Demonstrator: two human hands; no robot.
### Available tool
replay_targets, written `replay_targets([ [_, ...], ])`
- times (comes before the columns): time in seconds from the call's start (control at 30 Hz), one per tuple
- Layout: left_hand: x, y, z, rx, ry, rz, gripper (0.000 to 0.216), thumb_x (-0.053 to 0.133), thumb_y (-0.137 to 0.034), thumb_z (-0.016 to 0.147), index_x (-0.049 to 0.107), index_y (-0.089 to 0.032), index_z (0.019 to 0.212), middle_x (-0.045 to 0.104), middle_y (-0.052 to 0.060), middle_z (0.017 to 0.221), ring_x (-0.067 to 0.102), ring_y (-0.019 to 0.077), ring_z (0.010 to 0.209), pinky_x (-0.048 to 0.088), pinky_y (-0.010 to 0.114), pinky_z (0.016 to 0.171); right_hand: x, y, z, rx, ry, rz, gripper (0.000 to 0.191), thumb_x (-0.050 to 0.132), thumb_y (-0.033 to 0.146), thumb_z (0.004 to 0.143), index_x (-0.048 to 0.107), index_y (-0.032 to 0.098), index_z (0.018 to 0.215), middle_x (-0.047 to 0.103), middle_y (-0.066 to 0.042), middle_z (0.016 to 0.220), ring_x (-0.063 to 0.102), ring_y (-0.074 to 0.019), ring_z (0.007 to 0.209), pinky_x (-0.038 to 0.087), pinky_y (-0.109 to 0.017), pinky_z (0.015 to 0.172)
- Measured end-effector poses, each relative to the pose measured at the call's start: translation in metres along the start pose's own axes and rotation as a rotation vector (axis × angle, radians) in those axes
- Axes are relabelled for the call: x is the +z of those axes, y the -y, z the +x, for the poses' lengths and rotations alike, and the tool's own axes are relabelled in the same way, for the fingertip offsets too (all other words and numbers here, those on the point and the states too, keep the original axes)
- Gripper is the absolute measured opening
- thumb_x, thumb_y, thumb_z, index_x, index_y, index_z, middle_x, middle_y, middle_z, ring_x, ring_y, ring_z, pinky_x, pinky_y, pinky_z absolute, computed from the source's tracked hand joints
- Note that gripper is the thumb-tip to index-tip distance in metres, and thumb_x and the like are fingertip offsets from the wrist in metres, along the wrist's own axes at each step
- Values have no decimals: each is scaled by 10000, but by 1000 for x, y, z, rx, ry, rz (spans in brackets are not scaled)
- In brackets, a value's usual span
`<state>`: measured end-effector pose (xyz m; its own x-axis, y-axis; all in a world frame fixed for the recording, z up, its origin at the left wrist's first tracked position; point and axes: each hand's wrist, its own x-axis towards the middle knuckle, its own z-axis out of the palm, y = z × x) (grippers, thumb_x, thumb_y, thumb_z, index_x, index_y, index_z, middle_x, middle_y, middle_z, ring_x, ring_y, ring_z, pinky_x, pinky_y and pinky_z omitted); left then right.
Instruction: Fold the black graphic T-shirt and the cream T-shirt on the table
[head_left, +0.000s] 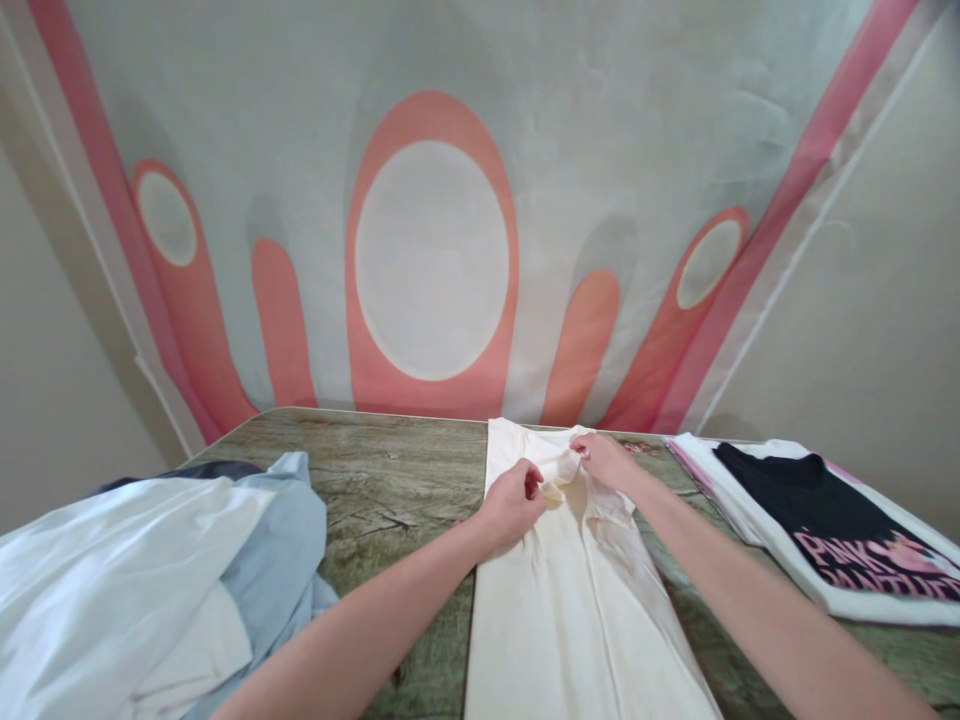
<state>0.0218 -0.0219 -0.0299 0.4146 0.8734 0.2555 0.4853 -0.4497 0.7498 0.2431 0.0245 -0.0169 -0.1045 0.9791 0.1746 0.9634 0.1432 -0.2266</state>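
A cream-white shirt (532, 620) lies lengthwise on the wooden table, its sides turned in to make a long narrow strip. Near the far end, my left hand (516, 505) is closed on the fabric, fingers curled around a bunched edge. My right hand (600, 458) pinches the same shirt a little farther away and to the right, close to its collar end. Between both hands the cloth is gathered and slightly raised. My fingertips are partly hidden by the fabric.
On the left, a loose heap of white and light-blue clothes (112, 580) covers the table (382, 460). To the right sits a stack of folded shirts (795, 510), the top one with a black front and pink lettering. Behind the table hangs a grey backdrop (585, 130) with orange-pink shapes.
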Motion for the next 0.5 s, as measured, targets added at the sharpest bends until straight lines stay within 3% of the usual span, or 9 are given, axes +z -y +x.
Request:
replay_targets([
  [0.27, 3, 5, 3, 23, -15, -26, 225, 603, -224, 713, 501, -180, 908, 533, -46, 714, 485, 100, 635, 343, 208, 567, 9, -6, -1, 7, -41, 57, 327, 490, 86, 722, 662, 173, 988, 673, -69, 995, 603, -165, 909, 405, -244, 806],
  [0.5, 4, 5, 3, 25, -19, -70, 208, 572, -165, 714, 500, -178, 909, 536, -42, 730, 492, 98, 653, 354, 205, 580, 11, -8, 0, 42, -48, 109, 394, 450, 26, 655, 664, 137, 966, 687, -77, 938, 617, -162, 823, 431, -229, 734],
])
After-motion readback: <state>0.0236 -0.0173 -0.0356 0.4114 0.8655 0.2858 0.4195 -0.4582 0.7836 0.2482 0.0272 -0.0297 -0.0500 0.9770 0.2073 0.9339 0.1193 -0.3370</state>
